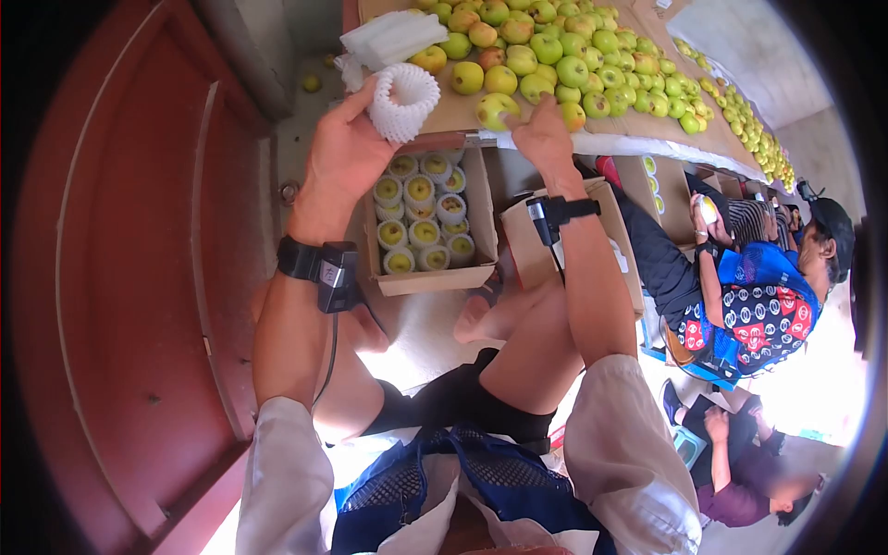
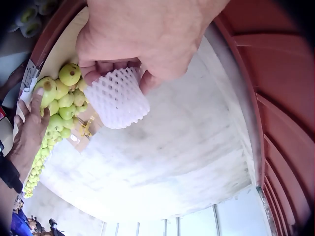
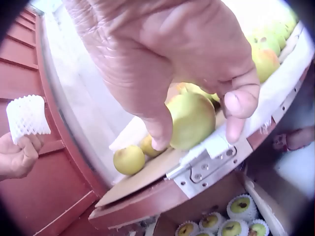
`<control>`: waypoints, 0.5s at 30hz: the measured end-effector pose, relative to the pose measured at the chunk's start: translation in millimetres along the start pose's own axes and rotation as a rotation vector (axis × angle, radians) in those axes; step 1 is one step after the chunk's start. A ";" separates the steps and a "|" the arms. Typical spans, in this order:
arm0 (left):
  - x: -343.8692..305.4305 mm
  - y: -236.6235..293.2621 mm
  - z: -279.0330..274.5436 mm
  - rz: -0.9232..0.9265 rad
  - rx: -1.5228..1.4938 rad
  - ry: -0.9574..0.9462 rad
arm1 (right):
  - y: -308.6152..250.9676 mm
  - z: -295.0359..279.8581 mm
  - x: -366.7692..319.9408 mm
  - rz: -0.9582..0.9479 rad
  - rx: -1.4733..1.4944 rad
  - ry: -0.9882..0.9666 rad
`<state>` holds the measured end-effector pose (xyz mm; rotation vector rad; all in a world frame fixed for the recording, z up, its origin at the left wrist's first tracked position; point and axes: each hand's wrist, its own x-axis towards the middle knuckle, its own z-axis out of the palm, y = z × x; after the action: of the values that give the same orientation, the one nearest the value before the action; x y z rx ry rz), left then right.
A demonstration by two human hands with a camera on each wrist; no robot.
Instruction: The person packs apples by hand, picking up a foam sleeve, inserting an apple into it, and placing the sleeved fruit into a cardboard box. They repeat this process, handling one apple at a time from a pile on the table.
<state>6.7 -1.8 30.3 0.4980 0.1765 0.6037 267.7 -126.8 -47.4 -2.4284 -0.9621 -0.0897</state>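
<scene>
The left hand (image 1: 347, 153) is raised at the near edge of the worktop (image 1: 450, 113), its fingers (image 2: 98, 69) and thumb pinched on the rim of a white foam net (image 1: 403, 100). It holds the net up in the air with the open mouth facing upward. More white foam (image 1: 393, 37) lies on the worktop just behind it.

The right hand (image 1: 544, 139) reaches onto the front edge of the worktop. Its fingers are curled down over 1 green fruit (image 1: 495, 109), thumb on one side and a finger on the other, so they are clamped on it. That fruit sits on the worktop at the very front of the fruit pile (image 1: 573, 55), close to the edge, and near the net but not touching it.

Below the edge, between the 2 arms, stands an open cardboard box (image 1: 435, 277) with rows of netted fruit (image 1: 421, 217) inside. Another person (image 1: 768, 305) sits further along to the right, holding a wrapped fruit.
</scene>
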 end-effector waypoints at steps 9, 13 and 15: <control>17.1 -29.0 1.7 -0.152 0.170 -0.173 | -64.8 -57.0 -36.9 0.135 1.587 -0.931; 13.4 -30.7 8.6 -0.212 0.294 -0.242 | -55.1 -65.2 -38.5 0.128 1.667 -0.965; 13.8 -32.2 8.4 -0.233 0.338 -0.289 | -52.7 -69.5 -39.7 0.112 1.690 -0.970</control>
<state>36.5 -19.9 21.4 0.8720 0.0593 0.2680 212.4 -153.4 26.2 -0.7884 -0.6550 1.4062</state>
